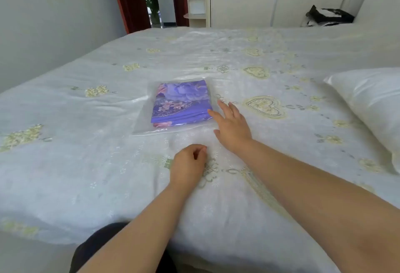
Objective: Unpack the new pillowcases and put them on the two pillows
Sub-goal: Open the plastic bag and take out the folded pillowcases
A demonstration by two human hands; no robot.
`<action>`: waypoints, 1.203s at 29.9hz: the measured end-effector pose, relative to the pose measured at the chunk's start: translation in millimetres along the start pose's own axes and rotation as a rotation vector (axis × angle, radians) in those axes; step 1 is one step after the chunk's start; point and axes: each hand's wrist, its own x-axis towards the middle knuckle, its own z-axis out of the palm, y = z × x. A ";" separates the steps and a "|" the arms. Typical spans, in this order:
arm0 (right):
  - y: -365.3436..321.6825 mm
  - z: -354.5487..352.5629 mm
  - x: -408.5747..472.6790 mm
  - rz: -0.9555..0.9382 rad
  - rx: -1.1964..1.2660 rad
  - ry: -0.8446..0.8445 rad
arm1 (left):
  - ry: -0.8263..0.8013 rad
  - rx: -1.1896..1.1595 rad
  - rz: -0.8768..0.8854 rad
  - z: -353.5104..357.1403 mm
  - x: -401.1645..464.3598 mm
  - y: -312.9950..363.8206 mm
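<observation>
A clear plastic packet (142, 119) lies flat on the bed, holding folded purple floral pillowcases (180, 101). My right hand (232, 126) reaches over the bed with fingers spread, its fingertips at the packet's right edge. My left hand (188, 164) rests on the sheet just in front of the packet, fingers loosely curled and holding nothing. One white pillow (370, 103) lies at the right side of the bed. A second pillow is not in view.
The bed (86, 164) wears a pale sheet with yellow heart and flower prints. A black-and-white bundle (326, 16) sits at the far right by the headboard. A wardrobe and a red-framed doorway stand beyond the bed. The bed's near edge is by my legs.
</observation>
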 end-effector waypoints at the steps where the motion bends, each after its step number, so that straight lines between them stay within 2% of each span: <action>1: 0.9 1.9 4.4 -0.041 -0.084 0.025 | 0.001 -0.111 -0.042 2.0 4.3 -2.9; 3: 2.5 8.1 12.4 -0.106 -0.132 0.105 | -0.013 -0.285 -0.134 2.7 10.0 -5.7; 8: -26.7 10.3 3.9 -0.246 -0.268 0.289 | -0.040 -0.498 -0.287 -2.5 17.4 -2.0; 11: -52.7 5.0 -16.5 -0.247 -0.151 0.217 | 0.017 -0.723 -0.392 -6.6 21.9 -2.5; 13: -67.3 3.5 -29.3 -0.200 -0.070 0.087 | 0.058 -0.920 -0.438 -11.6 19.8 -4.2; 16: -74.9 4.6 -37.0 -0.087 0.144 0.049 | 0.063 -1.058 -0.477 -14.5 17.8 -5.8; 19: -78.8 7.4 -33.4 0.040 0.366 0.036 | 0.089 -1.115 -0.513 -16.3 16.4 -5.2; 22: -86.1 9.5 -32.1 0.078 0.429 0.013 | 0.090 -1.151 -0.526 -19.9 15.2 -3.2; 27: -90.9 6.8 -31.9 0.171 0.508 0.075 | 0.102 -1.038 -0.447 -16.4 16.0 -3.1; 32: -91.1 -8.7 -26.1 0.191 0.591 0.028 | 0.096 -1.049 -0.420 -18.8 17.2 -6.0; 36: -93.1 -24.2 -25.3 0.192 0.744 0.013 | 0.063 -1.017 -0.323 -22.3 15.4 -3.0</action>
